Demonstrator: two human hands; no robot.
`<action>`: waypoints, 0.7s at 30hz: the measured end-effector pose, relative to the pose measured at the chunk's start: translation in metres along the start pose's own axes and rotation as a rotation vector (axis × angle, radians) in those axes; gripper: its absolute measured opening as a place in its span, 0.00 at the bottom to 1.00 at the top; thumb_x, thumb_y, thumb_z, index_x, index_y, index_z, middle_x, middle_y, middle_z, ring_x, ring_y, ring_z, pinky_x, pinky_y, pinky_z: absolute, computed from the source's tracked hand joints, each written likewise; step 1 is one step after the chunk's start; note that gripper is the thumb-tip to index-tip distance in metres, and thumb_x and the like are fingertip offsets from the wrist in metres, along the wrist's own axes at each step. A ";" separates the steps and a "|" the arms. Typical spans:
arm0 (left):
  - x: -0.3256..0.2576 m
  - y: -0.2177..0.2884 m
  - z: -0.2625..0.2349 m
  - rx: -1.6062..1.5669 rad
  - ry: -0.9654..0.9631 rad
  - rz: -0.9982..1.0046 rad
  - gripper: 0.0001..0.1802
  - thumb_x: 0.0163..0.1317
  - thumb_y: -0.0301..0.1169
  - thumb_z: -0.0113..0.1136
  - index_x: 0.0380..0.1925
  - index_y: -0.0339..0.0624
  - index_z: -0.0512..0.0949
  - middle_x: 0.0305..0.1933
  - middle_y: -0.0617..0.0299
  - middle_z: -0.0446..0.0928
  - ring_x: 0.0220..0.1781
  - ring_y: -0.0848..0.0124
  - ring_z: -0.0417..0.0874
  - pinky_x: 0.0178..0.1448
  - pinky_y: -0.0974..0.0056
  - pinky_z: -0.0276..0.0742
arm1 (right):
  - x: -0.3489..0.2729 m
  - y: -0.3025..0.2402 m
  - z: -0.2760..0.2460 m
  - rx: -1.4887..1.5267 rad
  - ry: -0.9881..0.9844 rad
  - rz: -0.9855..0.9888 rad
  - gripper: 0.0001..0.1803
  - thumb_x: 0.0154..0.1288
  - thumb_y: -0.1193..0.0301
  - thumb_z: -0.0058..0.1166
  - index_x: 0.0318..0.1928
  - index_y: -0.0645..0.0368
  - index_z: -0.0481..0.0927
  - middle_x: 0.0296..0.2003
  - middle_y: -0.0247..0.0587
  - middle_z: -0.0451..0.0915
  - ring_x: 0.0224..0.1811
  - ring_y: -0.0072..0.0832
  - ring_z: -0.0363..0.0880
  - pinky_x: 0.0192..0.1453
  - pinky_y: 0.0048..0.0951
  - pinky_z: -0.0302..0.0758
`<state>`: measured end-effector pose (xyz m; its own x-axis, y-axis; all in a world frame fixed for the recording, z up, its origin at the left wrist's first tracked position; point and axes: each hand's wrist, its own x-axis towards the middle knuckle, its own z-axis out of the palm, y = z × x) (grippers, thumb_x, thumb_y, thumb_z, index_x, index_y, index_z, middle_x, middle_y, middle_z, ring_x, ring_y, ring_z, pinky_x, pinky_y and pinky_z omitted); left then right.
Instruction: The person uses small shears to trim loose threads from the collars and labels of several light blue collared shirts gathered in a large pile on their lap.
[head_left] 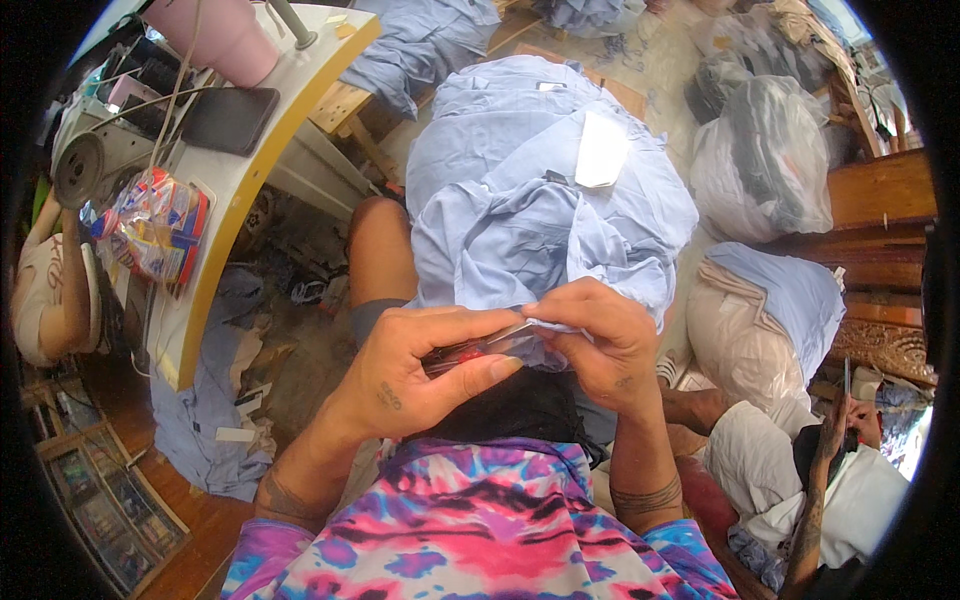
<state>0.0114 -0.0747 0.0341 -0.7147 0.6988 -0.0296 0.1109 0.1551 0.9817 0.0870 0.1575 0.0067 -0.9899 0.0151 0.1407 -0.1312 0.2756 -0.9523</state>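
A light blue garment (510, 235) lies on a large heap of the same cloth in front of me, drawn up towards my hands. My left hand (415, 365) is closed around a small shiny tool with a red part (470, 354), its kind mostly hidden by the fingers. The left fingertips also meet the edge of the cloth. Close against them, my right hand (605, 345) pinches that same edge between thumb and fingers. Farther up the heap sits a white paper tag (602, 150), with small dark labels near it.
At left stands a sewing table (275, 140) bearing a phone (230, 120), a pink tumbler (215, 40) and a colourful packet (155, 225). Bagged cloth (765, 160) and a cloth bundle (750, 320) line the right. One person sits at far left, another at lower right.
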 end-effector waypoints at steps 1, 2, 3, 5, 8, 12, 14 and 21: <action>0.001 0.001 -0.002 0.028 -0.014 0.012 0.21 0.62 0.28 0.75 0.56 0.35 0.85 0.36 0.52 0.87 0.33 0.73 0.84 0.37 0.69 0.76 | 0.000 0.000 0.000 -0.002 -0.002 0.006 0.23 0.53 0.87 0.64 0.49 0.57 0.90 0.40 0.45 0.88 0.41 0.35 0.88 0.45 0.31 0.81; 0.001 0.001 -0.002 0.044 -0.017 0.019 0.22 0.62 0.28 0.75 0.55 0.35 0.86 0.36 0.52 0.87 0.33 0.73 0.84 0.37 0.69 0.76 | 0.000 -0.001 0.000 -0.003 -0.004 0.013 0.22 0.53 0.87 0.64 0.49 0.57 0.90 0.40 0.45 0.88 0.41 0.35 0.88 0.45 0.31 0.81; 0.002 0.002 -0.003 0.060 -0.020 0.027 0.22 0.61 0.28 0.75 0.55 0.35 0.86 0.36 0.52 0.87 0.33 0.73 0.84 0.37 0.69 0.76 | 0.000 -0.001 0.000 -0.005 -0.006 0.019 0.22 0.53 0.87 0.64 0.49 0.57 0.90 0.40 0.45 0.88 0.41 0.35 0.88 0.45 0.31 0.81; 0.001 0.001 -0.002 0.075 -0.017 0.035 0.22 0.61 0.28 0.76 0.55 0.35 0.86 0.36 0.52 0.87 0.32 0.72 0.84 0.37 0.68 0.76 | 0.002 -0.001 0.002 -0.007 0.009 -0.019 0.20 0.57 0.88 0.64 0.48 0.59 0.91 0.38 0.42 0.86 0.34 0.27 0.84 0.37 0.26 0.78; 0.001 -0.001 -0.001 0.071 -0.010 0.033 0.22 0.61 0.28 0.76 0.55 0.35 0.86 0.37 0.52 0.87 0.32 0.71 0.84 0.36 0.68 0.76 | 0.004 -0.002 0.003 -0.021 0.011 -0.039 0.19 0.58 0.88 0.64 0.48 0.59 0.91 0.37 0.41 0.86 0.30 0.23 0.82 0.33 0.24 0.76; 0.001 0.000 -0.004 0.088 -0.040 0.001 0.22 0.61 0.29 0.76 0.55 0.35 0.86 0.37 0.52 0.88 0.32 0.72 0.84 0.37 0.68 0.76 | 0.003 -0.005 -0.001 -0.050 -0.033 -0.004 0.22 0.53 0.87 0.64 0.49 0.58 0.90 0.40 0.44 0.88 0.42 0.36 0.87 0.46 0.32 0.81; 0.001 -0.001 -0.003 0.066 -0.039 -0.006 0.22 0.61 0.29 0.76 0.55 0.34 0.86 0.37 0.53 0.88 0.33 0.73 0.84 0.37 0.69 0.76 | 0.004 -0.007 -0.003 -0.050 -0.054 0.003 0.22 0.53 0.87 0.63 0.49 0.57 0.90 0.40 0.44 0.88 0.42 0.36 0.87 0.46 0.32 0.81; 0.002 0.007 -0.004 -0.038 -0.091 -0.160 0.19 0.62 0.31 0.76 0.51 0.33 0.86 0.36 0.61 0.85 0.34 0.80 0.79 0.39 0.71 0.74 | 0.012 -0.010 -0.010 -0.155 -0.130 -0.129 0.21 0.54 0.86 0.63 0.48 0.58 0.90 0.40 0.45 0.87 0.43 0.38 0.88 0.47 0.33 0.82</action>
<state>0.0081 -0.0752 0.0416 -0.6554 0.7279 -0.2016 -0.0268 0.2444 0.9693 0.0773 0.1641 0.0202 -0.9654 -0.1512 0.2127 -0.2571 0.4113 -0.8745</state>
